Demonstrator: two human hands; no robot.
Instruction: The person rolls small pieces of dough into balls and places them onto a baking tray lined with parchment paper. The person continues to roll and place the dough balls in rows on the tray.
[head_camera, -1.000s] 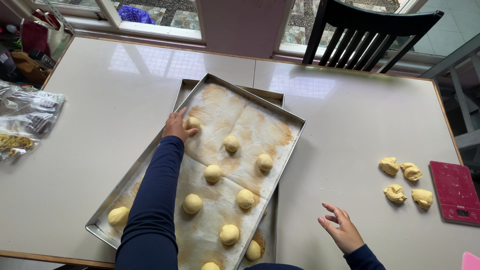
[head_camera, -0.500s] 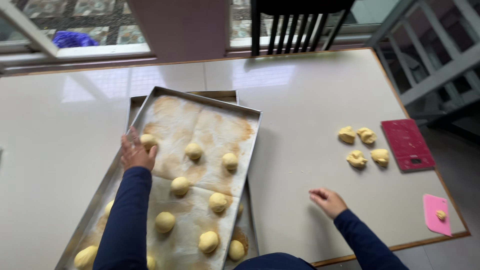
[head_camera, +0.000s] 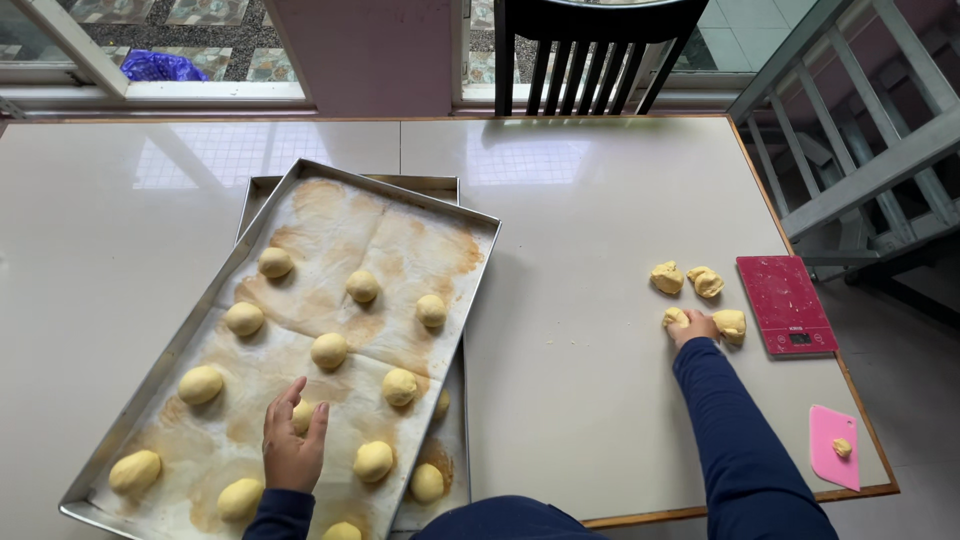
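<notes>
A metal baking tray (head_camera: 480, 275) lined with stained paper lies tilted on the white table and holds several round dough balls (head_camera: 330, 350). My left hand (head_camera: 293, 445) hovers flat over the tray's near part, fingers apart, covering one ball. My right hand (head_camera: 690, 326) reaches to the right side of the table and closes on a dough piece (head_camera: 675, 318) in a small group of dough pieces (head_camera: 705, 282) beside a red kitchen scale (head_camera: 785, 303).
A second tray (head_camera: 440, 187) lies under the first. A pink scraper (head_camera: 833, 447) with a bit of dough sits at the table's front right corner. A dark chair (head_camera: 590, 50) stands at the far edge, a grey railing to the right.
My left hand has left the ball at the tray's far left and come back to the near part. My right hand has reached right to the loose dough pieces.
</notes>
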